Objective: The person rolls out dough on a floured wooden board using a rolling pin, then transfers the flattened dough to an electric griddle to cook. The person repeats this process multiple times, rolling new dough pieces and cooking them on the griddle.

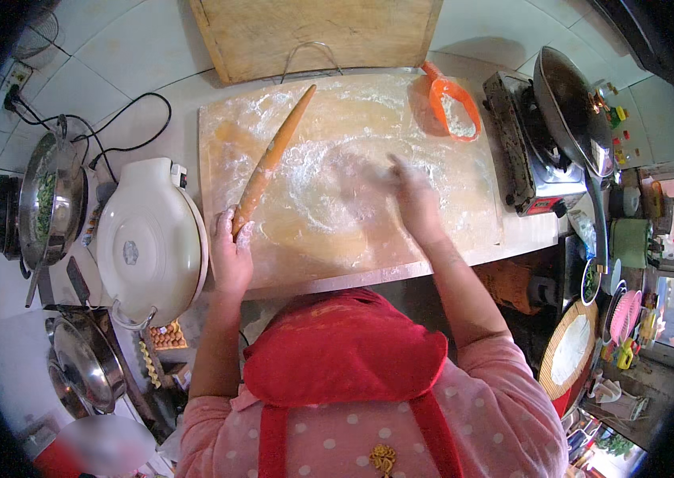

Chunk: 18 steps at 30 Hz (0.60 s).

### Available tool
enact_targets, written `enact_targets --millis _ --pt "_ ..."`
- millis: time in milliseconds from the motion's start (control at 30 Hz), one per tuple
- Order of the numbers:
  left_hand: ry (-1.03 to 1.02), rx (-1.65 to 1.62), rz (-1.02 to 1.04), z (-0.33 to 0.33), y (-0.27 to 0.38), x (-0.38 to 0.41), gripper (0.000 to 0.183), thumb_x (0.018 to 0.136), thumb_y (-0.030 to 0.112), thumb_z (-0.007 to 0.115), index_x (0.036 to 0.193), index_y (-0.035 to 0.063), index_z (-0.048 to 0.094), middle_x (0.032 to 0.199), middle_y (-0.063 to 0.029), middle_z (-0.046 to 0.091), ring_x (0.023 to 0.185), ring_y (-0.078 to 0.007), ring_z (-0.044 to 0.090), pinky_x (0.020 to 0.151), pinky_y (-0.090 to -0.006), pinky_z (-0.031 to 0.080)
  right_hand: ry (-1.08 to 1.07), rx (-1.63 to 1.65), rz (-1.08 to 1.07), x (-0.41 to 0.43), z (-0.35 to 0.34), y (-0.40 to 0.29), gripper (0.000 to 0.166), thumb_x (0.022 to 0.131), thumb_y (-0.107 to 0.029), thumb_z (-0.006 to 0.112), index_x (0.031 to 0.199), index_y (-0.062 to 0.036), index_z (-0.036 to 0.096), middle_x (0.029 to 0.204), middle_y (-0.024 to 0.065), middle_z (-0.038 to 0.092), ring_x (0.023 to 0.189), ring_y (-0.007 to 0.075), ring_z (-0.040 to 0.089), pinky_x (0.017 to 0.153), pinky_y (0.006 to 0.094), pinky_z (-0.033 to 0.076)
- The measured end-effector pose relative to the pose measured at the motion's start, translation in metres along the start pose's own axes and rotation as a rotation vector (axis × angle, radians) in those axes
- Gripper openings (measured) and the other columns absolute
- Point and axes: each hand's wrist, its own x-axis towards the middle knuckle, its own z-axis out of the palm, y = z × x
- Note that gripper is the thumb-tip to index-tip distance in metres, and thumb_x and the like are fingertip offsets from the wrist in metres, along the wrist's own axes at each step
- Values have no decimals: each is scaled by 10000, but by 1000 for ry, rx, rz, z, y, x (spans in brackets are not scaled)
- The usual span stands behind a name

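My left hand [234,251] grips the lower end of a tapered wooden rolling pin [271,156], which slants up and to the right above the floured wooden board [366,254]. My right hand [413,194] is over the middle right of the board, blurred, with its fingers pointing up and left; whether anything is in it cannot be told. White flour [319,209] lies scattered and smeared in rings around the board's middle. An orange plastic scoop [455,107] holding flour rests at the board's upper right.
A white electric griddle [148,251] stands left of the board, beside a metal bowl of chopped greens [47,191] and black cables [160,128]. At the right are a portable gas stove [522,149] and a wok [564,107]. A large wooden board [319,36] leans behind.
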Motion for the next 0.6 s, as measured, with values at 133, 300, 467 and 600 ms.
enact_targets --millis 133,300,467,600 --pt "16 37 79 -4 -4 -4 381 862 27 613 1218 -18 485 1116 -189 535 1028 -349 527 913 -406 429 119 -206 -13 -6 -34 68 366 807 -25 582 1172 -28 592 1101 187 591 1031 367 555 876 423 466" --pt "40 11 4 -9 -19 -15 369 868 49 617 1209 -20 494 1099 -204 547 1002 -371 543 895 -418 435 111 -600 42 -16 5 96 562 879 -412 586 1322 -76 500 1363 176 471 1266 408 399 1041 528 310" --pt "52 0 -42 -17 -25 -24 372 872 88 631 1194 -41 497 1086 -214 550 985 -368 548 882 -416 439 58 -474 53 40 79 20 601 895 -506 528 1362 -135 460 1399 167 428 1303 405 351 1078 536 253" --pt "35 25 -49 -13 -20 -24 377 877 104 631 1191 -55 495 1088 -218 548 982 -364 550 879 -414 440 -177 -437 -254 52 146 -24 498 905 -425 532 1348 -205 479 1453 105 375 1355 343 306 1108 540 226"
